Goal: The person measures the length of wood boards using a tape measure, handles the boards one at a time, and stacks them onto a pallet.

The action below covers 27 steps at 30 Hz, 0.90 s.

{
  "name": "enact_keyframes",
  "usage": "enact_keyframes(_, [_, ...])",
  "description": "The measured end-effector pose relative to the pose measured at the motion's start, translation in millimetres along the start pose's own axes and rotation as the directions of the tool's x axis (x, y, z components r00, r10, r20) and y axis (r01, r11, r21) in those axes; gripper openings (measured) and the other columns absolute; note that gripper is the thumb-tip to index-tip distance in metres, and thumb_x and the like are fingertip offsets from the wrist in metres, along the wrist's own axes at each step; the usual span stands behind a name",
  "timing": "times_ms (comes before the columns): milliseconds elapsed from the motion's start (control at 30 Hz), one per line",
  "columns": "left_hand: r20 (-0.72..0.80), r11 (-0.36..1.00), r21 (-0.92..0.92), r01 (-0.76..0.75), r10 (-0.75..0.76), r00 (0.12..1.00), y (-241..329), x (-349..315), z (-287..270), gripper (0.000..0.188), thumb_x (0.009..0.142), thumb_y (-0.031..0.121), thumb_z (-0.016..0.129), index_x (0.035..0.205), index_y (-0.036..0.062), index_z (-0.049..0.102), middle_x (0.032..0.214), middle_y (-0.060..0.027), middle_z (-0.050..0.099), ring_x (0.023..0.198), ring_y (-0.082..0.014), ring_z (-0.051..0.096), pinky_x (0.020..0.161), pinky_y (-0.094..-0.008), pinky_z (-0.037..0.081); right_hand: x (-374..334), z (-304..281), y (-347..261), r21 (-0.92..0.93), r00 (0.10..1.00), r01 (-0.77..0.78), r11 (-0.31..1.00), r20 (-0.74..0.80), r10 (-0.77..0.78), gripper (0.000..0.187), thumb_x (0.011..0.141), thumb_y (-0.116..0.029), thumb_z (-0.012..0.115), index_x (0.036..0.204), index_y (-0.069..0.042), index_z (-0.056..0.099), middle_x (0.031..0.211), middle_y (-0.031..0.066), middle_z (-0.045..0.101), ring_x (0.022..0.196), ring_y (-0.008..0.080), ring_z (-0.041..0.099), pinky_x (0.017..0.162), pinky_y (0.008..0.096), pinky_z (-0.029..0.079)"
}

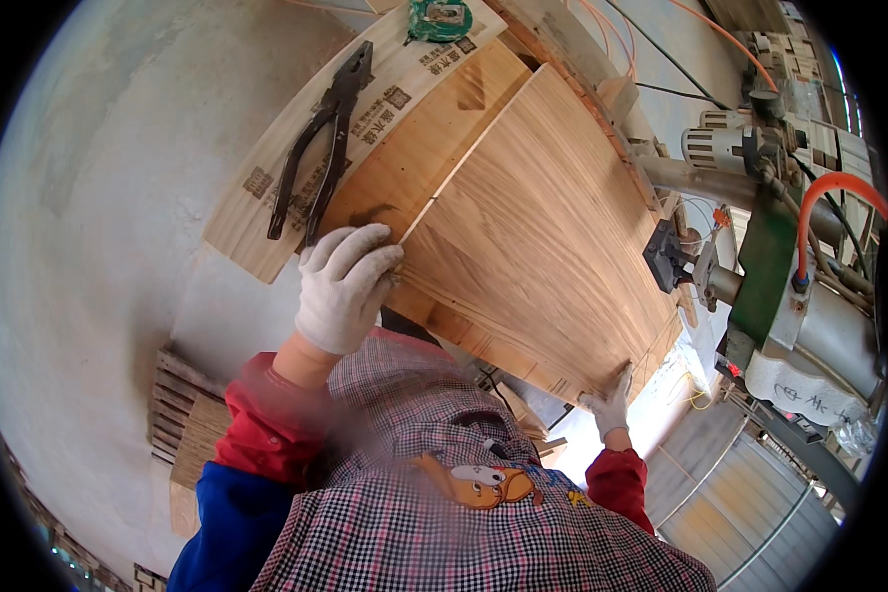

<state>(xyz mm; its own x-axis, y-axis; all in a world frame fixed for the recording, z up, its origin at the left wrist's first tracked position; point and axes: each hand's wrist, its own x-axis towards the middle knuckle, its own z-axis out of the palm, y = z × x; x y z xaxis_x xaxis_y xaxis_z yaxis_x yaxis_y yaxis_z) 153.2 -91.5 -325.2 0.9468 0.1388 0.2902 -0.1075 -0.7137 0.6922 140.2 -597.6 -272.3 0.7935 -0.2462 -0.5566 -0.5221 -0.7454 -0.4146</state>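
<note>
A wide wood-grained panel (543, 227) lies in front of me on a lighter wooden work surface (414, 148). My left hand (343, 286), in a white glove, is closed at the panel's near left corner. Its fingers curl together there, and what they pinch is hidden. At the near right corner, my right hand (610, 407), also gloved, touches the panel's edge with its fingers apart. Beyond the left hand, dark long-handled pliers (333, 128) rest on a pale printed board (261, 212). A green tape measure (439, 20) sits at that board's far end.
Machinery with a grey cylinder (834, 345), a black clamp-like block (667, 257) and an orange hose (844, 181) stands close to the panel's right side. A wooden rail (602, 113) runs along the far edge. Stacked wood (192, 444) is at lower left.
</note>
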Motion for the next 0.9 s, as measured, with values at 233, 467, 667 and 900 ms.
enact_keyframes(233, [0.023,1.000,-0.007,0.017,-0.017,1.000,4.9,6.6,-0.9,0.031,0.064,0.007,0.069,0.094,0.0074,0.065,0.106,-0.0101,0.061,0.096,-0.0313,0.056,0.082,-0.0401,0.044,9.8,-4.0,21.5,-0.094,0.993,0.108,0.990,-0.030,-0.112,0.126,0.052,-0.008,0.084,0.147,-0.003,0.002,0.149,0.0202,0.014,0.138,0.0312,0.020,0.112,0.0366,0.023])
enact_keyframes(467, [0.018,1.000,0.019,0.006,-0.006,1.000,6.4,5.8,1.8,0.026,0.069,0.003,0.065,0.095,0.0038,0.063,0.107,-0.0153,0.061,0.098,-0.0354,0.054,0.086,-0.0429,0.043,10.8,-10.7,13.2,-0.321,0.997,0.008,0.947,-0.066,-0.031,0.127,0.052,-0.020,0.086,0.147,-0.008,0.004,0.149,0.0260,0.013,0.137,0.0401,0.019,0.111,0.0400,0.024])
enact_keyframes(667, [0.056,0.994,0.099,-0.056,0.050,0.997,9.7,2.7,9.5,0.025,0.072,0.003,0.064,0.097,0.0037,0.063,0.112,-0.0163,0.060,0.102,-0.0350,0.053,0.089,-0.0435,0.042,1.4,-16.3,-4.4,-0.368,0.988,-0.143,0.919,-0.108,0.111,0.125,0.053,-0.023,0.087,0.148,-0.016,0.006,0.150,0.0231,0.013,0.135,0.0434,0.019,0.110,0.0439,0.028])
enact_keyframes(900, [0.093,0.989,0.123,-0.076,0.065,0.994,12.9,10.9,-1.3,0.028,0.073,0.007,0.066,0.101,0.0047,0.061,0.112,-0.0143,0.060,0.102,-0.0339,0.053,0.089,-0.0432,0.042,1.6,-11.5,19.0,-0.066,0.986,-0.051,0.996,-0.159,0.040,0.112,0.060,-0.019,0.082,0.144,0.002,0.011,0.145,0.0264,0.024,0.133,0.0393,0.028,0.109,0.0431,0.028])
